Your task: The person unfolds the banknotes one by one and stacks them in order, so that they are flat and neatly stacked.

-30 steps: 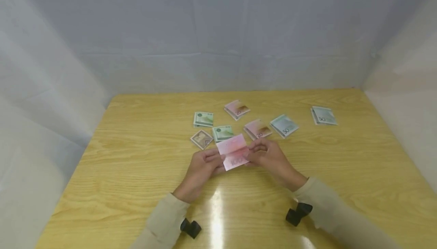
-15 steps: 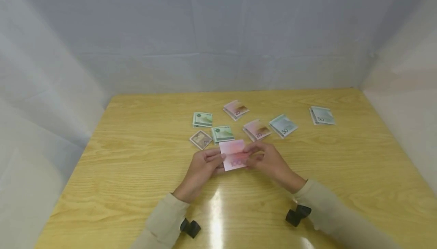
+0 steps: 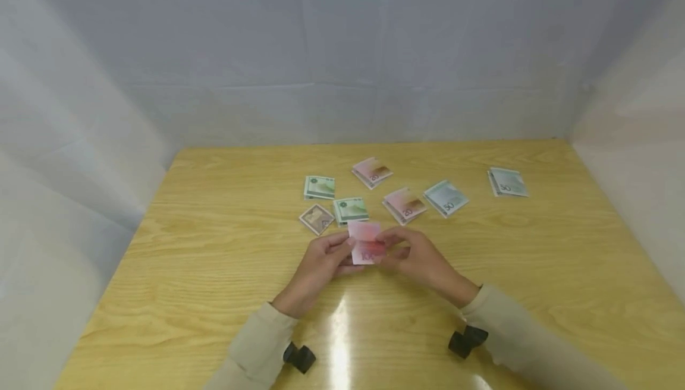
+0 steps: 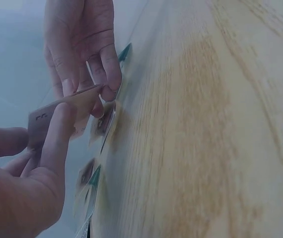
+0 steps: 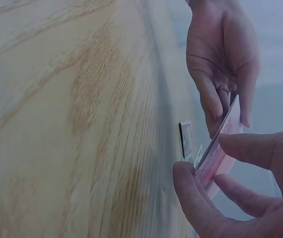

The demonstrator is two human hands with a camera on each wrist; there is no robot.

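Both hands hold one pink banknote (image 3: 366, 236) marked 100, with a crease across its middle, above the table. My left hand (image 3: 320, 262) pinches its left edge, thumb on top and fingers beneath. At the right edge, my right hand (image 3: 420, 259) grips it between thumb and fingers. In the left wrist view the banknote (image 4: 85, 102) looks brownish and is seen nearly edge-on. From the right wrist, the banknote (image 5: 220, 166) stands slanted between the two hands. Just beyond it lie a folded green note (image 3: 350, 210) and a small brown note (image 3: 317, 219).
Folded notes lie on the wooden table (image 3: 214, 259): another green one (image 3: 320, 186), pink 20s (image 3: 371, 172) and blue-grey 50s (image 3: 446, 197), one 50 note (image 3: 508, 181) farther right. A pale cloth (image 3: 342, 51) rises behind the table. Black wrist devices (image 3: 467, 342) sit on the sleeves.
The pink banknote has turned straighter and shows narrower than before, its right edge shifted left. My right hand has edged left with it; my left hand stays nearly in place.
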